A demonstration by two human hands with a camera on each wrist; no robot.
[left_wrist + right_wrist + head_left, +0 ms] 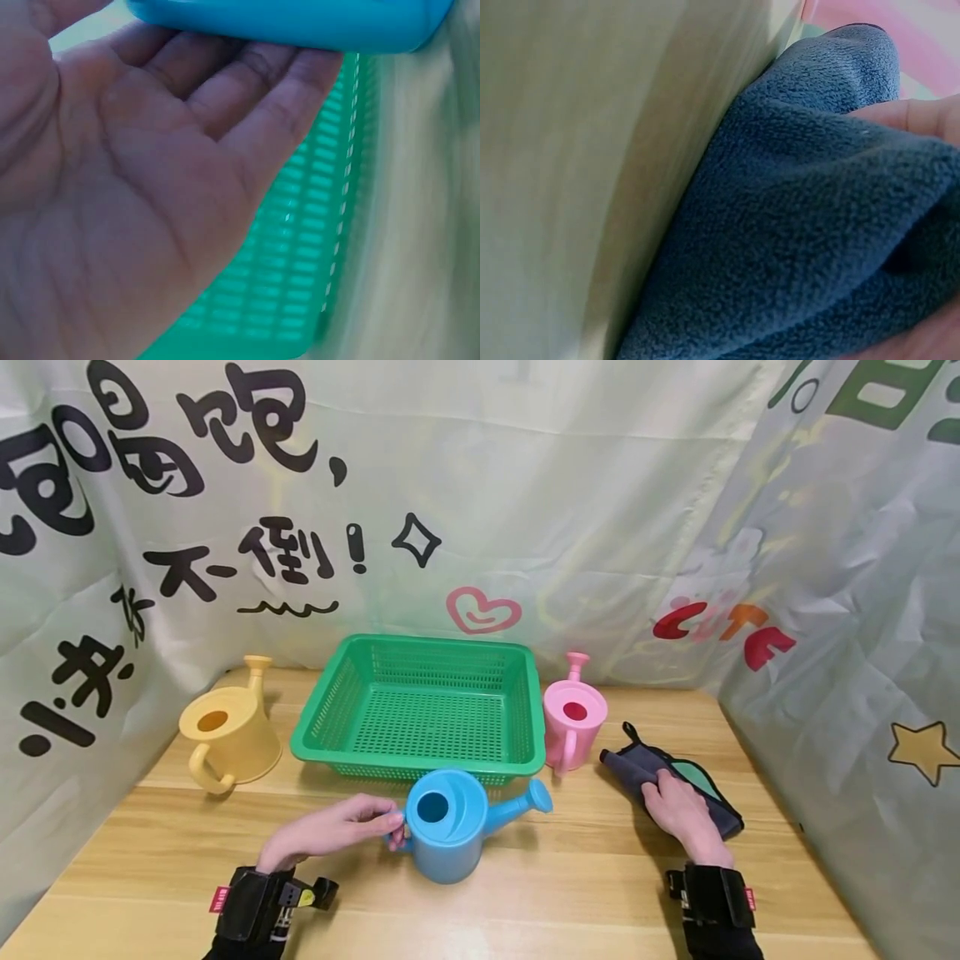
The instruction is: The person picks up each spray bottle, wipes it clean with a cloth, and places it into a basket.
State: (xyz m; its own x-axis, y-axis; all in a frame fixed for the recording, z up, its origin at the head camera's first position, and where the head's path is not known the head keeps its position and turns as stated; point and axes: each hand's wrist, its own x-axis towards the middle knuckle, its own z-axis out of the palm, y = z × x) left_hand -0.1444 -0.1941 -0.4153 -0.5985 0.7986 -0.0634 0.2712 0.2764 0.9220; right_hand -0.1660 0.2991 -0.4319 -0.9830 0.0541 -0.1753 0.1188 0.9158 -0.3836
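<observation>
My left hand holds a blue toy watering can by its handle, thumb and fingers closed at the handle. The can is upright in front of the green basket, its spout to the right. In the left wrist view, the fingers lie against the blue can and much of it is out of frame. At the right, my right hand grips a folded dark grey cloth with a black edge, a hanging loop and a green patch. Close up, thumb and fingers pinch the fuzzy cloth, which bunches between them.
A green perforated basket stands at the back middle of the wooden table. To its left is a yellow watering can, to its right a pink watering can. Printed curtains hang behind and at both sides.
</observation>
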